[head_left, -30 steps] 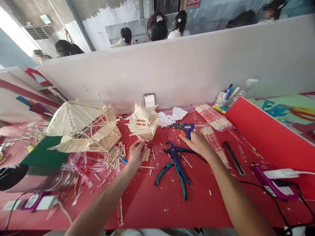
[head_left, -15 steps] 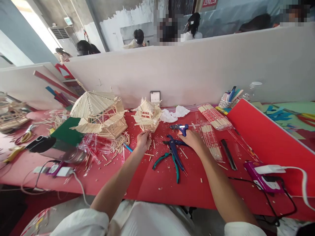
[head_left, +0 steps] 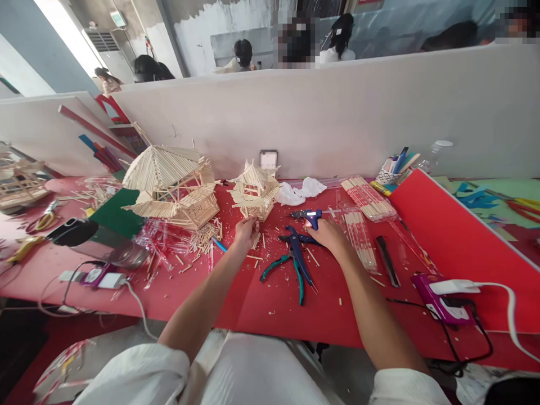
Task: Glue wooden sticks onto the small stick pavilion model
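Observation:
My right hand is wrapped round a blue glue gun, whose nozzle points left toward a small pavilion model of wooden sticks. Just in front of that model's base, my left hand is closed in a pinch. Whatever sits between its fingertips is too small to make out. Between my forearms lie blue-handled pliers crossed with green-handled pliers. Short cut sticks are scattered beside my left hand.
A larger stick pavilion stands left, near crumpled plastic wrap. Right are packs of sticks, a black cutter, a purple power strip with cables and a red board. White tissue lies behind the glue gun.
The camera view has shifted slightly, so the scene sits a little higher. Both hands keep nearly the same places, the right still on the glue gun and the left still pinched.

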{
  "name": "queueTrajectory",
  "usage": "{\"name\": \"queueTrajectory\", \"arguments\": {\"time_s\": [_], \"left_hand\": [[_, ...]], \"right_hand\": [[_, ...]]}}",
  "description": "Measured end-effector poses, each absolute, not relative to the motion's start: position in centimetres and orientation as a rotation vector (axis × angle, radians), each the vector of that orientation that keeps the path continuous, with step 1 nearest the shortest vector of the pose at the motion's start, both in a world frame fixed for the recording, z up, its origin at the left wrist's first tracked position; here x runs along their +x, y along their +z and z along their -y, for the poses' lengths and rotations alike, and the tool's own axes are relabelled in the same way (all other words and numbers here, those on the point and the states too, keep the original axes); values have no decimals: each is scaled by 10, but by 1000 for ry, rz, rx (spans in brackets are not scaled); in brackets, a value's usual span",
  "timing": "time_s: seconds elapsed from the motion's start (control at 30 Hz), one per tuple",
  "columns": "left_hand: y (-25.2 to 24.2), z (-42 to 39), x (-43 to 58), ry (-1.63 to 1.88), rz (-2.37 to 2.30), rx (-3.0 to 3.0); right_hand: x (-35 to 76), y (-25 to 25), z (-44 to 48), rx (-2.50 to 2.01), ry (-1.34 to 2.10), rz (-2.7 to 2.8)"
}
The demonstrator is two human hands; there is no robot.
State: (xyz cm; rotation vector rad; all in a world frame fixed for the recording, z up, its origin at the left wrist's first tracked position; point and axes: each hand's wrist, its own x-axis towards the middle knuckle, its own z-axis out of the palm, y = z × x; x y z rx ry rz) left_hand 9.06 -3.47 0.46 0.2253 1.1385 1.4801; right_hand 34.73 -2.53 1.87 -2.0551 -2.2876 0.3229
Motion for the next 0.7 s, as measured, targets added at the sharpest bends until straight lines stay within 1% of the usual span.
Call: {"name": "queueTrajectory", "arguments": {"time_s": [0.7], "left_hand": [[1, 25, 95, 1567, -1160, 166]], "right_hand": [[348, 18, 24, -2046, 323, 2322]]}}
